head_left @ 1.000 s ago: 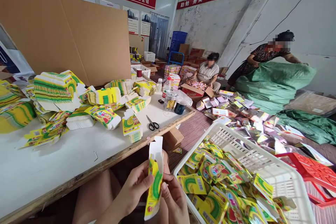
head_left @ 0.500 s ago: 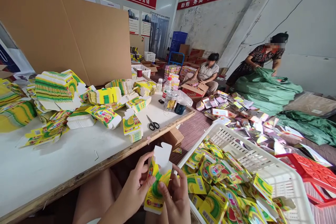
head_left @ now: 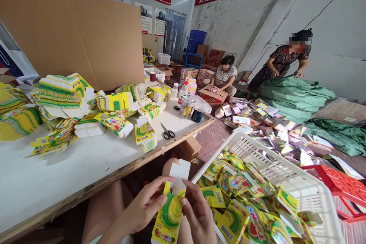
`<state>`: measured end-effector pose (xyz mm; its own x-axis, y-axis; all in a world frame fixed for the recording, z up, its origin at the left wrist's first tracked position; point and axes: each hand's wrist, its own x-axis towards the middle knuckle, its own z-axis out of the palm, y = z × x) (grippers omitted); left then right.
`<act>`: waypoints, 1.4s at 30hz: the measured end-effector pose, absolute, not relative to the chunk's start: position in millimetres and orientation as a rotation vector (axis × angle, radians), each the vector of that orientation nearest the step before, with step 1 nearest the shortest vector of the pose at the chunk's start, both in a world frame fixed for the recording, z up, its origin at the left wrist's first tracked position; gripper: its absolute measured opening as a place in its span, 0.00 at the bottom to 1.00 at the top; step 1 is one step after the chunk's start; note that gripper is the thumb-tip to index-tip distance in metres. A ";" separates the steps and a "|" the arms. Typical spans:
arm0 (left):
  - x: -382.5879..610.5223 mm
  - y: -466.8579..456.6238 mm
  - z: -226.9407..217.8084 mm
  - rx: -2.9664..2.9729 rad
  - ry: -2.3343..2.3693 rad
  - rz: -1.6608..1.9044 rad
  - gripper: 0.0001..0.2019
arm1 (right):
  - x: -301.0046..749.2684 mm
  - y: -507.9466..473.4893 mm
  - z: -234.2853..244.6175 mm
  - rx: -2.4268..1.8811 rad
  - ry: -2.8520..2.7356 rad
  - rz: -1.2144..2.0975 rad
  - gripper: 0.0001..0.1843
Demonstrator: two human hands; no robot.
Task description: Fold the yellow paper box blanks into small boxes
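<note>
Between both hands, above my lap, is a small yellow-and-green printed carton [head_left: 169, 217] with its white top flap [head_left: 180, 169] standing up. My left hand [head_left: 145, 204] pinches the carton's left edge near the top. On the opposite edge, the thumb and fingers of my right hand [head_left: 198, 207] close around the upper right side. The carton's top end is open, and its printed face with a round green pattern is turned toward me. Just right of my right hand, a white plastic basket [head_left: 323, 202] holds many similar yellow cartons [head_left: 237, 217].
A white table [head_left: 94, 175] with a wooden edge carries stacks of flat cartons [head_left: 63, 95], black-handled scissors [head_left: 168, 134], a bottle [head_left: 184, 89] and a dark cup [head_left: 197, 115]. Boxes [head_left: 268, 126] litter the floor. One person [head_left: 225, 76] sits; another [head_left: 286, 61] bends over a green sack [head_left: 294, 93].
The carton has turned so its printed face shows more fully, and my hands have shifted their hold toward its top. The standing co-worker's hands have moved on the green sack.
</note>
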<state>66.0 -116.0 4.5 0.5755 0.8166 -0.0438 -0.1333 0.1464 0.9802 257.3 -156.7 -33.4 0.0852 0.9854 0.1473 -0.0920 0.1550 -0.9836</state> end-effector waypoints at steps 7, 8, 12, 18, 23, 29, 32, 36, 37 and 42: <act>69.9 -119.7 0.9 1.083 0.752 0.699 0.18 | 260.5 -155.5 -17.1 -1.119 -1.345 1.021 0.14; 70.3 -120.5 -0.5 1.082 0.760 0.700 0.16 | 259.7 -154.9 -15.2 -1.122 -1.369 0.978 0.14; 71.2 -124.1 -3.8 1.066 0.715 0.745 0.21 | 254.9 -152.6 -18.7 -1.115 -1.206 0.941 0.09; 69.8 -126.0 -2.6 1.200 0.677 0.700 0.28 | 263.6 -151.6 -26.8 -1.133 -1.219 0.868 0.12; 70.7 -123.0 1.0 1.239 0.839 0.744 0.20 | 272.7 -156.6 -16.4 -1.198 -1.398 0.980 0.20; 73.9 -127.2 6.4 1.341 0.869 0.738 0.24 | 261.9 -152.3 -26.4 -1.325 -1.308 1.134 0.26; 74.0 -128.3 10.1 1.354 0.862 0.742 0.24 | 265.7 -154.6 -23.6 -1.301 -1.322 1.179 0.27; 75.1 -127.4 12.6 1.369 0.904 0.746 0.24 | 275.1 -158.1 -10.8 -1.237 -1.276 1.229 0.29; 75.8 -127.5 12.4 1.372 0.909 0.733 0.25 | 275.7 -157.4 -9.5 -1.238 -1.278 1.214 0.27; 77.1 -130.8 10.2 1.383 0.887 0.701 0.26 | 266.9 -149.8 -25.8 -1.354 -1.406 0.987 0.22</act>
<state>77.1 -130.8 10.2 0.5138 0.8500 -0.1165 0.0834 0.0856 0.9928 266.9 -149.8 -25.8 0.0270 0.9961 0.0841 0.2595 0.0742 -0.9629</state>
